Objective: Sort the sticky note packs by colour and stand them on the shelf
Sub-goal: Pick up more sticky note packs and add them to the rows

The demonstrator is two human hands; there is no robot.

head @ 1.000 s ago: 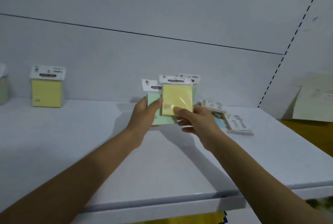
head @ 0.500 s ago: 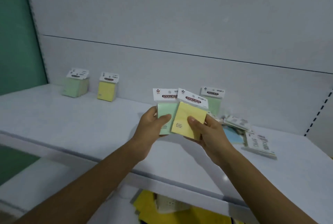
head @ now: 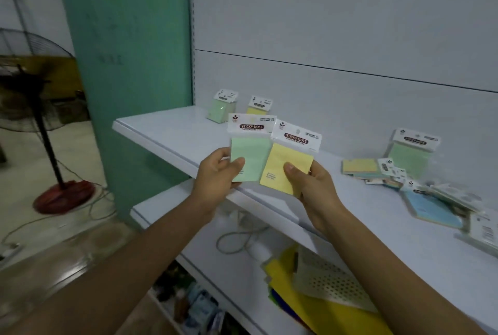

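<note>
As left grip (head: 215, 177) pinches green pack (head: 253, 152), right grip (head: 314, 189), yellow pack (head: 276, 166).

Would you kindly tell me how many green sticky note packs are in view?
3. Held green pack in the left hand; far green pack standing at the left end of the shelf; right green pack standing against the back panel. The flat pile may hide more.

From my feed: bare forearms stretched forward — left hand (head: 215, 173) pinching green sticky-note pack (head: 252, 151), right hand (head: 315, 186) pinching yellow sticky-note pack (head: 280, 158).
</note>
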